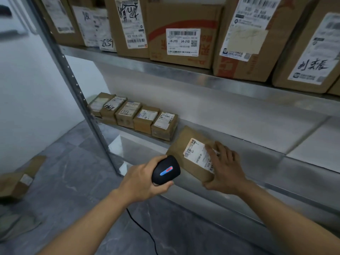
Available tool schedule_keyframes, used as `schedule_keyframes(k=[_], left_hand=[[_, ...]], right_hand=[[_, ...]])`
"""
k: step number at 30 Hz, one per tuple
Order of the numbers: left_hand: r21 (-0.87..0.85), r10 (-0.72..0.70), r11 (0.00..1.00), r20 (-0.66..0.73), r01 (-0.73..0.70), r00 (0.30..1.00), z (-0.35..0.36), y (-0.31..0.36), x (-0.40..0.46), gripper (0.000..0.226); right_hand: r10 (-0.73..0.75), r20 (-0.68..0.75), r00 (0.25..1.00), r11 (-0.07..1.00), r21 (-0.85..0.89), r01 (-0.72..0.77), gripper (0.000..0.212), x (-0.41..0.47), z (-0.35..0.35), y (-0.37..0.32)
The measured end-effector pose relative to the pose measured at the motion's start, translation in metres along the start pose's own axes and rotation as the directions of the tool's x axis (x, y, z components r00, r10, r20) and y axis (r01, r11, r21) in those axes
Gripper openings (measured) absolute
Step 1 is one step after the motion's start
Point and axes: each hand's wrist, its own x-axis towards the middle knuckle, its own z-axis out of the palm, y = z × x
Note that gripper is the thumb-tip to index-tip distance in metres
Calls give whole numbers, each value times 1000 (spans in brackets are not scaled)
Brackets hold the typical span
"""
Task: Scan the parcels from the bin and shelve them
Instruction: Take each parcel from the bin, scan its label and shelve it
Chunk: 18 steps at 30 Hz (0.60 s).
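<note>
In front of me is a big metal rack [202,78] against a white wall [22,89], standing on a grey stone floor [77,172]. It has a top shelf and a lower shelf [276,137] that I can see. On the top shelf I count six large brown boxes [185,35] in a row, touching each other, each with a white label. At the left end of the lower shelf sit five small brown boxes [145,119], side by side in one line. Down on the floor to the left lies one more box [16,183].

The flat brown parcel [191,157] lies on the front of the lower shelf, just right of the small boxes. Its long side runs from near me on the right to far away on the left, and its white label [197,155] faces up.

My right hand [226,168] rests on the parcel with fingers out straight and thumb at the near edge. My left hand [141,179] is wrapped tight around one black scanner [165,170], which points at the parcel. Its black cord [141,229] hangs down.
</note>
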Motion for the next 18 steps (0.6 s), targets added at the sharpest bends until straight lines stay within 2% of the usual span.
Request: schedule_keyframes(k=[8, 13, 18], left_hand=[[-161, -206, 968, -70, 193, 976, -3, -22, 4, 77], [-253, -291, 930, -63, 267, 954, 5, -27, 17, 77], [-261, -322, 919, -66, 296, 944, 12, -31, 36, 80]], right_hand=[[265, 7, 964, 947, 185, -262, 137, 36, -7, -33], [407, 122, 905, 852, 306, -425, 140, 59, 2, -36], [458, 127, 880, 799, 374, -470, 132, 84, 13, -33]])
